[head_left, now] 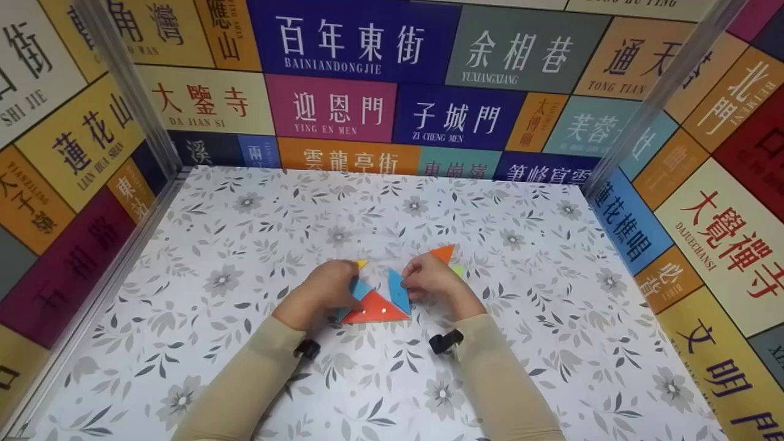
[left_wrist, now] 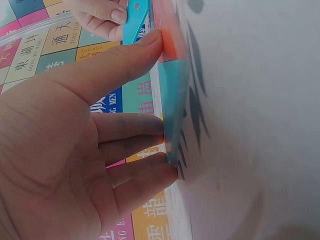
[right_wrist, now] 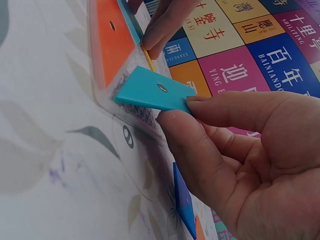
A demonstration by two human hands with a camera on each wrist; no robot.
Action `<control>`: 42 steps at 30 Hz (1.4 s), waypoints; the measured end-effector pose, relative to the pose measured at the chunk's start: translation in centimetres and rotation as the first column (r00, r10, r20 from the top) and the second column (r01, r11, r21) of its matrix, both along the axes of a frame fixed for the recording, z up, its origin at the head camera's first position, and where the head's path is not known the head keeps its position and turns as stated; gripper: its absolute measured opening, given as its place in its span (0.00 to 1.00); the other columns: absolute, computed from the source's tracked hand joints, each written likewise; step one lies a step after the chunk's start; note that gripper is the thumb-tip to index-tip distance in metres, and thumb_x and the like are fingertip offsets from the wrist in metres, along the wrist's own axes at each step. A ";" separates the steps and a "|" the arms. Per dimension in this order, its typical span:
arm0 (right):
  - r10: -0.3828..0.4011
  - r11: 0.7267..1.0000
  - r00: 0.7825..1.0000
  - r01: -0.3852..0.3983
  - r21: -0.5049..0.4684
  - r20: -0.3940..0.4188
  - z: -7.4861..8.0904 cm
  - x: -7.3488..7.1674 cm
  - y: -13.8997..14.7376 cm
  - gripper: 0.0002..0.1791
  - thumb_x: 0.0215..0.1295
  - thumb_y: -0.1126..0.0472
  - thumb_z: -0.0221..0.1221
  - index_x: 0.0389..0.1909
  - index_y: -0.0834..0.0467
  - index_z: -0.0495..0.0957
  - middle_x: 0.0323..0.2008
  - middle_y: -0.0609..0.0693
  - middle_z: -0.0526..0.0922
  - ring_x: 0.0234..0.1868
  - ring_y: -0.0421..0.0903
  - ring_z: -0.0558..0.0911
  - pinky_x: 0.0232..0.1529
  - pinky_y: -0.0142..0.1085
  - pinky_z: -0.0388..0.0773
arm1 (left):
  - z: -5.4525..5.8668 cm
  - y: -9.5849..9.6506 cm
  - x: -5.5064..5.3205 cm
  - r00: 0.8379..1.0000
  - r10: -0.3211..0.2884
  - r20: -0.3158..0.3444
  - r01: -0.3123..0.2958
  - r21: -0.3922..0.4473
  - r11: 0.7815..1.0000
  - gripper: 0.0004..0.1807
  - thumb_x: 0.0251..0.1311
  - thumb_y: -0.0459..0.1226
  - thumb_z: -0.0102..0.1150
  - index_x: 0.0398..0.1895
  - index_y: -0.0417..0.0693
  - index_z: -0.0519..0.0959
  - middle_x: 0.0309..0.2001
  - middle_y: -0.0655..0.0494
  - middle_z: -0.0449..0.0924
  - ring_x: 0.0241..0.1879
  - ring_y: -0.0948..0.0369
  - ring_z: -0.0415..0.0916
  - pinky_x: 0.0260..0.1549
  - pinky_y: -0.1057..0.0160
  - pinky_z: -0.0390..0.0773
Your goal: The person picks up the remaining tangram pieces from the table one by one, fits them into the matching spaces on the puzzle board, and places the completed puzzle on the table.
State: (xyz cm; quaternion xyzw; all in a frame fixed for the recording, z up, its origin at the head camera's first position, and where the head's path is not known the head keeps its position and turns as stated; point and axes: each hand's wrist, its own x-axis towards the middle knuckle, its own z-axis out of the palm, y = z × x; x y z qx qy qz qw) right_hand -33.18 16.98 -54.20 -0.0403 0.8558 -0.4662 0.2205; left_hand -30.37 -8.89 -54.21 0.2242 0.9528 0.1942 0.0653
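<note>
A clear tangram tray point(right_wrist: 119, 80) lies flat with a red-orange triangle point(head_left: 375, 308) and a light-blue piece point(head_left: 360, 288) in it. My left hand point(head_left: 327, 286) rests on its left side, thumb on the red-orange triangle and fingertips touching the blue piece's edge point(left_wrist: 172, 100). A yellow piece point(head_left: 362, 264) shows just past that hand. Between thumb and index finger, my right hand point(head_left: 432, 278) pinches a light-blue parallelogram tile point(right_wrist: 150, 90), tilted up over the uncovered right part of the tray. A small metal dot marks the tile's face.
Beyond my right hand lie an orange piece point(head_left: 444, 252) and a green piece point(head_left: 458, 270), partly hidden. A dark-blue piece point(right_wrist: 183, 197) lies on the floral tabletop point(head_left: 245, 367). Panels of coloured signs point(head_left: 361, 40) enclose the back and sides.
</note>
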 end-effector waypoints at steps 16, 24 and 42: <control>0.004 1.000 1.000 -0.004 -0.013 0.020 0.0 0.2 -0.2 0.03 0.64 0.69 0.67 0.34 0.60 0.83 0.30 0.50 0.80 0.25 0.45 0.84 0.32 0.33 0.85 | 0.0 0.1 0.1 0.999 0.032 0.038 -0.033 0.008 0.999 0.24 0.43 0.45 0.88 0.36 0.45 0.82 0.28 0.57 0.74 0.32 0.56 0.67 0.37 0.57 0.71; 0.007 1.000 1.000 -0.007 -0.005 0.027 0.0 0.2 -0.2 0.05 0.60 0.71 0.68 0.36 0.61 0.83 0.29 0.50 0.81 0.25 0.45 0.84 0.32 0.34 0.85 | 0.1 0.1 0.1 0.999 0.031 0.036 -0.032 0.011 0.999 0.24 0.43 0.45 0.88 0.35 0.45 0.81 0.28 0.57 0.74 0.32 0.56 0.68 0.36 0.57 0.72; 0.023 0.992 0.998 -0.016 0.125 -0.058 0.3 0.4 -0.5 0.09 0.55 0.71 0.73 0.35 0.61 0.85 0.31 0.51 0.82 0.29 0.46 0.81 0.30 0.32 0.81 | 0.0 0.3 0.1 0.996 0.070 0.063 -0.071 0.009 0.997 0.24 0.43 0.44 0.88 0.36 0.46 0.82 0.30 0.57 0.77 0.33 0.56 0.69 0.37 0.57 0.73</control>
